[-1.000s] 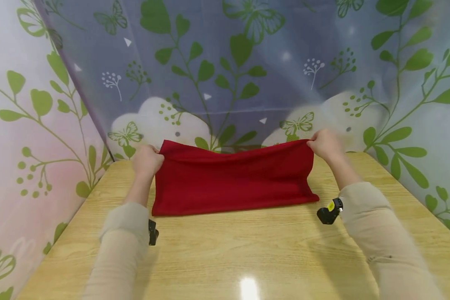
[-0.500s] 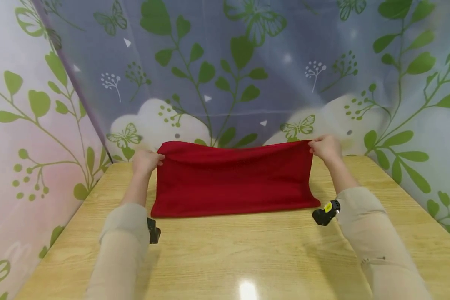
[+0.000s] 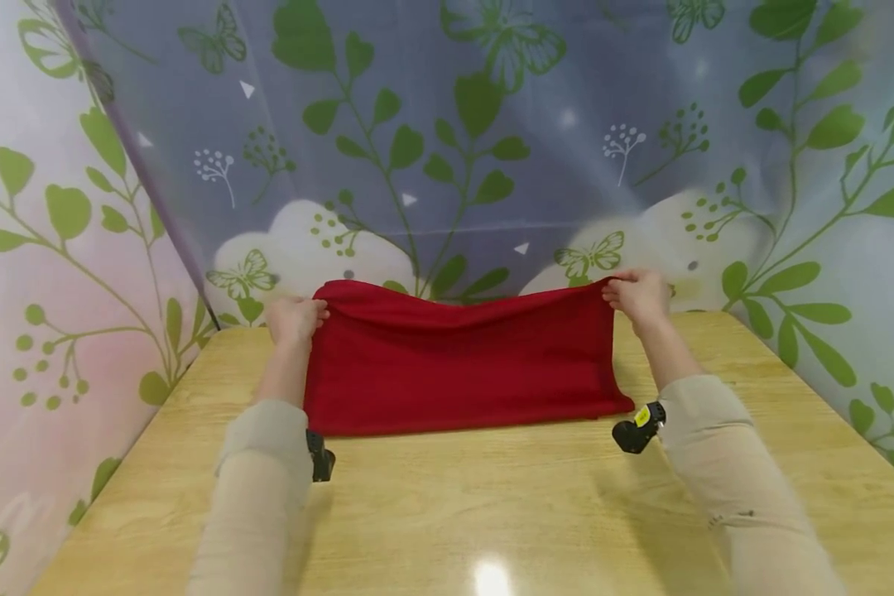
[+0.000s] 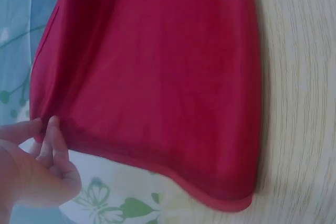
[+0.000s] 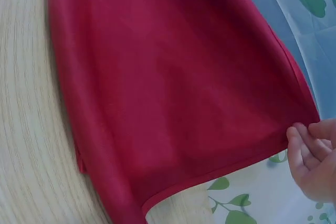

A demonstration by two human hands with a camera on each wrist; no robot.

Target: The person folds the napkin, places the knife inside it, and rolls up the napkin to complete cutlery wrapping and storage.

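A red cloth (image 3: 462, 364) hangs between the two hands, its upper edge raised and sagging in the middle, its lower folded edge along the wooden table. The left hand (image 3: 292, 319) pinches the upper left corner; in the left wrist view thumb and fingers (image 4: 55, 145) close on the hemmed corner. At the upper right corner, the right hand (image 3: 639, 296) pinches the cloth between thumb and fingertips, which the right wrist view shows at the hem (image 5: 310, 129). Behind the raised part, the far side of the cloth is hidden.
The wooden table (image 3: 432, 513) has a bright light reflection near its front. A patterned curtain (image 3: 432, 124) with leaves and butterflies stands close behind the table, with similar panels at both sides. Small black cameras (image 3: 636, 429) sit on the wrists.
Both hands keep their pinch on the upper corners. The right hand has shifted slightly down and inward, the left forearm slightly right; the cloth's upper edge sags a little more than half a second ago.
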